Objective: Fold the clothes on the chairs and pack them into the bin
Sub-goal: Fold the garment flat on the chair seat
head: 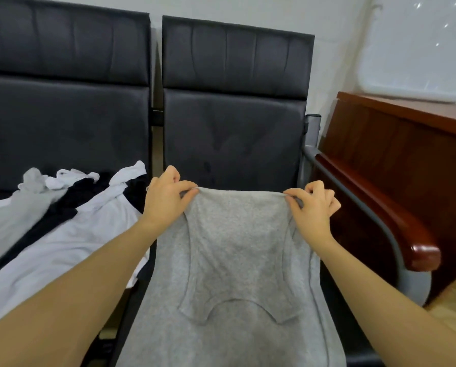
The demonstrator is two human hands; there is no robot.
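Chairs, black padded: two, standing side by side. Left chair [62,123] is sitting left of the left hand; right chair [232,123] is rising beyond both hands.

Loose clothes [62,221], left chair seat, lying left of the left hand: at least three pieces showing, pale grey, black and white, overlapping in a heap; exact count cannot be told.

Left hand [166,200]: one, fingers curled, thumb and forefinger pinching the left end of the grey garment's far edge.

Grey garment [234,260]: one, heathered, sleeveless in look, lying on the right chair seat, spreading from between the hands back towards the person; its far edge is being held taut and slightly raised between the two hands.

Right hand [311,207]: one, fingers curled, pinching the right end of that same edge.

Armrest [380,215], wood-topped on grey tube: one, running just right of the right hand.

Wooden cabinet [407,144]: one, standing further right.

White bin [420,56]: one, sitting on the cabinet, well apart from the right hand.
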